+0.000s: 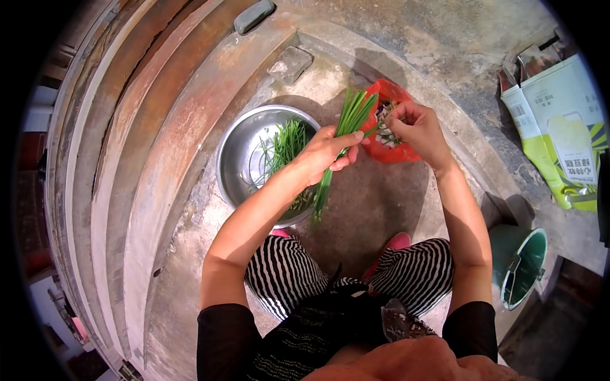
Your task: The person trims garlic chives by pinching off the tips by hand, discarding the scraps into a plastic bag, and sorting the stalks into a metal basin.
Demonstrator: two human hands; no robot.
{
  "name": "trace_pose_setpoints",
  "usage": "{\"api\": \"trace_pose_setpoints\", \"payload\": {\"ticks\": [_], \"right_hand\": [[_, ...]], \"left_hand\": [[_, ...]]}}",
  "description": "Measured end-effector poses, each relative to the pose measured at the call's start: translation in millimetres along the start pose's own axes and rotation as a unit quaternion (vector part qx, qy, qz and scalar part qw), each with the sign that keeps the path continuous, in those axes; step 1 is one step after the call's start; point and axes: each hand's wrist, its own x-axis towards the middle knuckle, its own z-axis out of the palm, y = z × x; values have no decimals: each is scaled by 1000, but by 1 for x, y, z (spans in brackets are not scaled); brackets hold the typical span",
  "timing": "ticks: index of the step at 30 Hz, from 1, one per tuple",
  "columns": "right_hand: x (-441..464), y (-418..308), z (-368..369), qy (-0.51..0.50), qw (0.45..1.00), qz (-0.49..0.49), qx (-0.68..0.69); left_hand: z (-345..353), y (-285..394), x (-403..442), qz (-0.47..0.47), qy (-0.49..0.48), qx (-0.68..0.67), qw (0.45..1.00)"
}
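A bunch of long green stalks [357, 113] is gripped in my left hand [327, 152], its lower ends hanging toward my knees. My right hand [418, 130] pinches at the side of the bunch, thumb and forefinger together around a thin green piece near the stalks. Beneath and beside my right hand lies an open red plastic bag [385, 153] with pale and purplish scraps [384, 136] inside. To the left of my left hand, a round metal basin [236, 170] holds more cut green stalks [287, 145].
Curved concrete steps [171, 127] rise on the left. A stone block [290, 65] and a grey stone [254, 16] lie at the top. At right are a green bucket [530, 260] and a large printed bag [562, 127]. My striped trouser legs and pink shoes are below.
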Motion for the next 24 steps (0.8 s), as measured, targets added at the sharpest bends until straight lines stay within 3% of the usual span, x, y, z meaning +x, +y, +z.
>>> {"api": "trace_pose_setpoints", "payload": {"ticks": [4,8,11,17,22,24], "right_hand": [[-2,0,8,47,988,-97,-107],[-1,1,9,54,993,-82,-64],[-3,-1,9,-15,998,-59,-19],[-6,-3,20,-46,979,-112,-164],[-4,-5,18,90,952,-154,-249],[-5,-6,19,85,942,-163,-282]], "left_hand": [[2,-2,2,8,37,-5,999],[2,-4,5,19,69,-23,997],[2,-3,3,25,78,-10,997],[6,-3,1,29,76,0,997],[0,-6,5,34,75,-60,995],[1,-4,4,24,66,-57,996]]}}
